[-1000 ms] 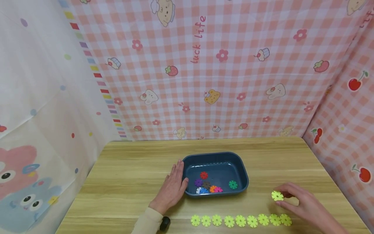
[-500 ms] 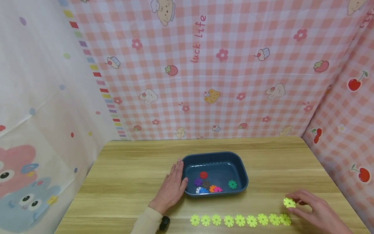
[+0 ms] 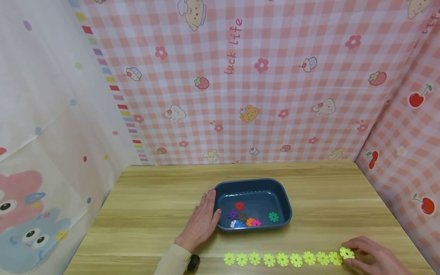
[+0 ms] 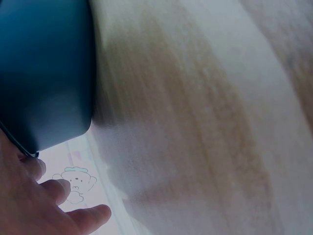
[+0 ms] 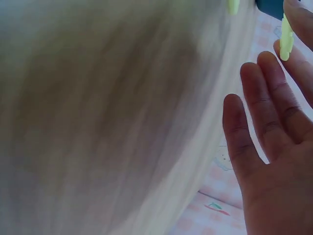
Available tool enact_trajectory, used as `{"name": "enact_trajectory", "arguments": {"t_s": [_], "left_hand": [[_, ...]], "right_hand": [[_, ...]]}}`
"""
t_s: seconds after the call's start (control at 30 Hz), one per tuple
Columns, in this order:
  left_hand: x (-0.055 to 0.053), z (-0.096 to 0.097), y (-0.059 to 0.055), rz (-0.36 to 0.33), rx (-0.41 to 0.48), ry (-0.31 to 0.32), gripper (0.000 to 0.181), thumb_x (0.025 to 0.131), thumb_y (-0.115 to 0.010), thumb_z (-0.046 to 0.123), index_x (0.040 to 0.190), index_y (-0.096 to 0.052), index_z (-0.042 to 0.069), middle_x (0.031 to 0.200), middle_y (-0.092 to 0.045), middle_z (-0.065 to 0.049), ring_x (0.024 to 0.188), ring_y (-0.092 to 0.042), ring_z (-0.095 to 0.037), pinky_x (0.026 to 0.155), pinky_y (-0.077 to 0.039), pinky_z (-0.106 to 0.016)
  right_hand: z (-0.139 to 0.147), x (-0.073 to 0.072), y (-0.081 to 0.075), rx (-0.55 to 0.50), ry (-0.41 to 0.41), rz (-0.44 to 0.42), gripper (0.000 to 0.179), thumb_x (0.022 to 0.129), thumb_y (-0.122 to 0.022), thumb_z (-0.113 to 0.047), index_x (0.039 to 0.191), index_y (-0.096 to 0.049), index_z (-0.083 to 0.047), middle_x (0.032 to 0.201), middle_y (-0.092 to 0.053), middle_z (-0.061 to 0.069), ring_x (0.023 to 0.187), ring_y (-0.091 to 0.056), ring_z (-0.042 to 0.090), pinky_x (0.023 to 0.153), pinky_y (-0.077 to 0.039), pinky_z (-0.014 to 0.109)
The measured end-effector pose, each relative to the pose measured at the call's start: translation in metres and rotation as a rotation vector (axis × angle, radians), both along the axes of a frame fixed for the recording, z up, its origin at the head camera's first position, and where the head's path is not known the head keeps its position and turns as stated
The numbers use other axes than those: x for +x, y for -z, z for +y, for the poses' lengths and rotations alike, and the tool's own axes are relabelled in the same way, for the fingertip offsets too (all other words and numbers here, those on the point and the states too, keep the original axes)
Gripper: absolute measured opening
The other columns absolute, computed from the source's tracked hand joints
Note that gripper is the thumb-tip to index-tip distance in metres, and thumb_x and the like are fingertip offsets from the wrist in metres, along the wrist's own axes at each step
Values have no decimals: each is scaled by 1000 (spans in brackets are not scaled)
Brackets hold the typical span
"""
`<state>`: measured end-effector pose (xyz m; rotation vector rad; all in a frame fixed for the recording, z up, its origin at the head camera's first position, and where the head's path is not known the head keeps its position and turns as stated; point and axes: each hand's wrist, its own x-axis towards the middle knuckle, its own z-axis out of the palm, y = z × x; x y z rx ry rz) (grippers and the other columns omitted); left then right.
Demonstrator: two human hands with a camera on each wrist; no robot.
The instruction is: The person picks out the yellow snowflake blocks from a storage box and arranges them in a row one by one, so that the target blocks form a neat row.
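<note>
My right hand (image 3: 372, 256) pinches a yellow notched plastic disc (image 3: 346, 253) between thumb and index finger, at the right end of a row of several like discs (image 3: 282, 259). In the right wrist view the pinched disc (image 5: 286, 39) appears edge-on, with the other fingers (image 5: 268, 98) held apart from it. My left hand (image 3: 200, 221) rests against the left side of a dark blue tub (image 3: 254, 228), its fingers extended along the wall. The left wrist view shows the tub (image 4: 46, 73) beside those fingers (image 4: 90, 219).
Inside the tub lie several notched discs, among them a red one (image 3: 239, 206), a purple one (image 3: 233, 214) and a green one (image 3: 273, 217). The wooden table (image 3: 165, 187) meets a pink checked cloth (image 3: 261, 89) at its back edge. A patterned cloth (image 3: 405, 152) hangs along the right.
My right hand has moved right and toward the near edge with the yellow disc, lowering it to the row's right end. The left hand and the tub have stayed put.
</note>
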<state>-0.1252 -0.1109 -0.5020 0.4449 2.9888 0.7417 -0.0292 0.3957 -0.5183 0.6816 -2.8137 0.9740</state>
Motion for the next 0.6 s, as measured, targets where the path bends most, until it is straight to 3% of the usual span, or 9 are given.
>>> {"name": "enact_trajectory", "arguments": {"t_s": [0.13, 0.4, 0.6], "left_hand": [[0, 0, 0, 1, -4, -1, 68, 112, -41, 36, 166, -15, 4, 173, -12, -12, 158, -16, -36, 119, -28, -63], [0, 0, 1, -5, -4, -5, 69, 112, -41, 37, 166, -14, 5, 174, -11, -11, 158, -15, -35, 119, -27, -63], [0, 0, 1, 2, 2, -2, 69, 112, -41, 36, 166, -15, 4, 173, -12, -11, 157, -16, -36, 119, -28, -63]], "right_hand": [[8, 1, 4, 31, -19, -114, 23, 88, -83, -14, 110, -74, -17, 106, -61, -26, 90, -54, -12, 65, -51, 17], [19, 0, 13, 55, -35, -90, 24, 87, -83, -12, 108, -76, -22, 106, -57, -27, 92, -53, -12, 64, -48, 17], [26, -5, 18, 11, -133, -124, 27, 90, -78, -6, 114, -76, -19, 108, -54, -22, 92, -50, -10, 63, -47, 18]]}}
